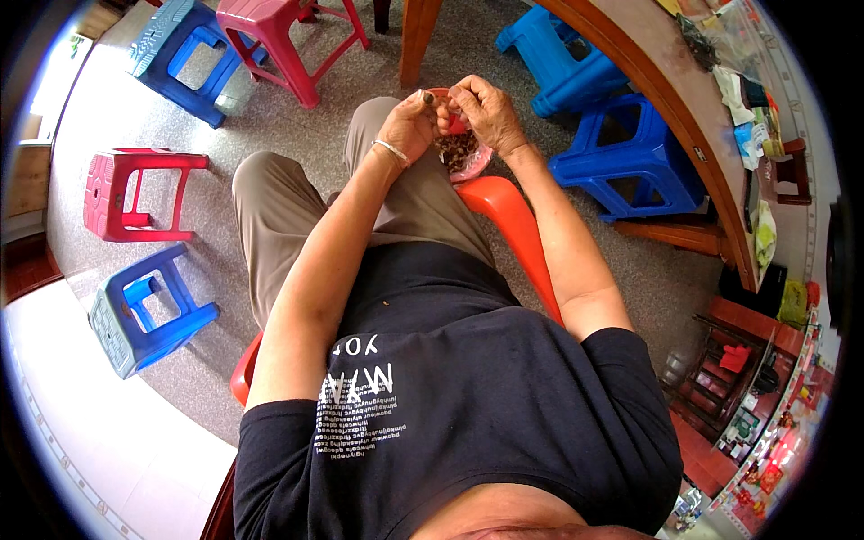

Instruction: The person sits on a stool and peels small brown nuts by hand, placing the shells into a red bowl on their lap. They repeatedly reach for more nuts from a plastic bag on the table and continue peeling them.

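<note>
My left hand (pixel 410 125), with a pale bracelet (pixel 391 151) on its wrist, is raised over my knee with its fingers curled. A small dark piece (pixel 428 98) shows at its thumb tip; what it is cannot be made out. My right hand (pixel 489 115) meets the left fingertips from the right, thumb and fingers pinched together. Whether anything is between them is too small to tell. Below both hands is a red container (pixel 480 164), apparently with clear plastic at its rim. Small brown pieces (pixel 459 150) lie in it, partly hidden by my hands and leg.
I sit on an orange-red plastic chair (pixel 520 223). Blue stools (pixel 628 158) stand by a wooden table (pixel 702 135) at the right, with bags and packets along it. Red stools (pixel 138 192) and another blue stool (pixel 145 310) stand on the speckled floor (pixel 223 297) at the left.
</note>
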Demonstrator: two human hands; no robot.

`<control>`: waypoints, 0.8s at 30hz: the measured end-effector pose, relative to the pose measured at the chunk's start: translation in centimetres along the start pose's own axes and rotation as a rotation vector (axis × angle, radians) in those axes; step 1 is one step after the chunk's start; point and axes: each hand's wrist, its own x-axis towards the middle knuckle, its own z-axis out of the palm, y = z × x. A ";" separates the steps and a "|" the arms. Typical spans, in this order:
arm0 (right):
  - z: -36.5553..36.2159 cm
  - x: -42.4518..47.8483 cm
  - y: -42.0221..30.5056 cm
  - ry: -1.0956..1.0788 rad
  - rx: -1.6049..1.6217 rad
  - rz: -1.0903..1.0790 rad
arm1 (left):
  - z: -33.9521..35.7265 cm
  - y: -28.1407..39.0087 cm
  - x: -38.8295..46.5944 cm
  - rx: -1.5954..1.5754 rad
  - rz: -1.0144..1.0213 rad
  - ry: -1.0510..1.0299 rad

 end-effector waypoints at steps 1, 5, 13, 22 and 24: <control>-0.1 0.0 0.4 -0.010 -0.015 0.002 | -0.1 0.0 0.0 -0.014 -0.006 -0.008; -0.5 0.1 0.9 -0.037 -0.126 -0.031 | 0.1 0.1 0.0 -0.051 -0.064 -0.019; 0.3 0.1 -0.4 -0.043 -0.117 -0.124 | 0.5 -0.3 0.2 0.147 -0.056 0.097; -0.6 0.6 2.4 -0.237 0.771 0.210 | 0.7 -0.2 0.1 0.177 -0.044 0.100; -0.8 1.0 1.9 -0.210 0.846 0.159 | 0.6 -0.1 0.2 0.185 -0.023 0.078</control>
